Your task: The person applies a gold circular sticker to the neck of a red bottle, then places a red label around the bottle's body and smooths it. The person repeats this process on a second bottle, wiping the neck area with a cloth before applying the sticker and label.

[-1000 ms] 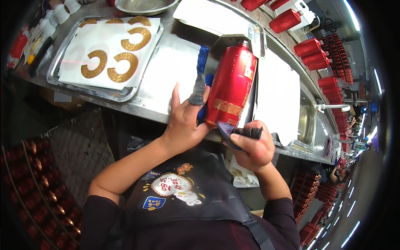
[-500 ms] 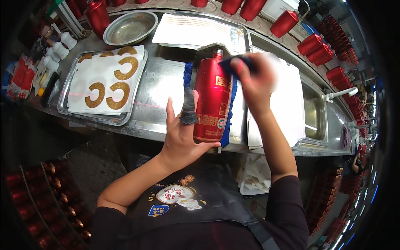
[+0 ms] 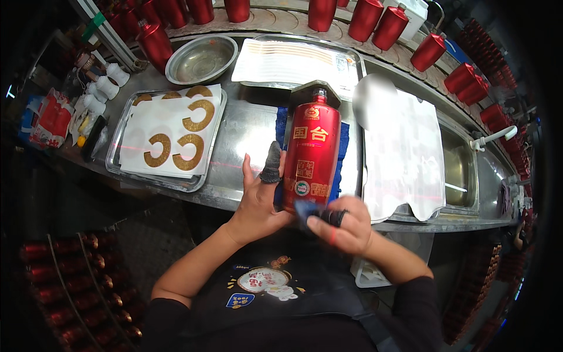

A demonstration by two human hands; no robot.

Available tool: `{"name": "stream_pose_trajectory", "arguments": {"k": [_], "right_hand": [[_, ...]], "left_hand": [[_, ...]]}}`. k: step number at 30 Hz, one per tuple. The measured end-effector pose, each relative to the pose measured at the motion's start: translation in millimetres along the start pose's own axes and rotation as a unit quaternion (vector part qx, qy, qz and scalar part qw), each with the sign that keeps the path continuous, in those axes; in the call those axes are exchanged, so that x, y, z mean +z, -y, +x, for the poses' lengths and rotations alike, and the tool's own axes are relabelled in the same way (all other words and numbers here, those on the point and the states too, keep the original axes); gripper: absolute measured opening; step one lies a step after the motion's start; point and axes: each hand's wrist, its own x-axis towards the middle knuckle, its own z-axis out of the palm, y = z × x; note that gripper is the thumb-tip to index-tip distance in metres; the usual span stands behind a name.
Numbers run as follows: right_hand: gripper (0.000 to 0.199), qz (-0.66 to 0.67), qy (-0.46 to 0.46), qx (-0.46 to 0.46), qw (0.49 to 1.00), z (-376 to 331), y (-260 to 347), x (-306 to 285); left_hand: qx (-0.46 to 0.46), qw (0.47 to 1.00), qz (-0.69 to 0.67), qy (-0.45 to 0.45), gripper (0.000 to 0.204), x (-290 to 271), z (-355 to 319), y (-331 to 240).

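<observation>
A glossy red bottle point(image 3: 312, 144) with gold lettering lies on its back, neck pointing away, on a metal rest point(image 3: 321, 88) edged with blue cloth point(image 3: 344, 141). My left hand point(image 3: 258, 202) steadies its lower left side; the thumb is by the base and a black wrap covers one finger. Over the bottle's bottom end, my right hand point(image 3: 346, 229) grips a dark blue flat tool point(image 3: 306, 214), blurred by motion. Black wrapping also shows on a right finger. The tool's exact kind is unclear.
On the left, a tray point(image 3: 202, 185) carries white sheets with gold C-shaped labels point(image 3: 189, 152). A metal bowl point(image 3: 202, 58) and a tray of strip labels point(image 3: 299, 61) stand behind. White sheets point(image 3: 402, 158) lie at right beside a sink point(image 3: 460, 176). Red bottles point(image 3: 366, 20) line the far conveyor.
My right hand has swept from the bottle's upper right down to its base with the blue tool. The bottle's front now faces up more fully. The whole view has shifted somewhat.
</observation>
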Motion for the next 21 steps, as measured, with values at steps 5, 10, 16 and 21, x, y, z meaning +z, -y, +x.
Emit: {"name": "stream_pose_trajectory", "arguments": {"k": [5, 10, 16, 21], "right_hand": [[0.015, 0.089, -0.282, 0.610, 0.735, -102.2, 24.8, 20.7], [0.014, 0.049, -0.188, 0.422, 0.886, -48.8, 28.0, 24.1], [0.029, 0.115, -0.245, 0.490, 0.829, -90.5, -8.9, 7.7], [0.045, 0.104, -0.182, 0.562, 0.800, -150.1, -62.1, -29.7]], "left_hand": [[0.000, 0.995, -0.094, -0.020, 0.101, -13.7, 13.3, -0.7], [-0.039, 0.988, -0.135, -0.068, 0.069, 0.9, 57.1, 1.1], [-0.169, 0.907, -0.228, -0.310, 0.041, -2.9, 100.6, 10.1], [-0.136, 0.953, -0.149, -0.224, 0.044, -2.4, 160.8, 13.5]]}}
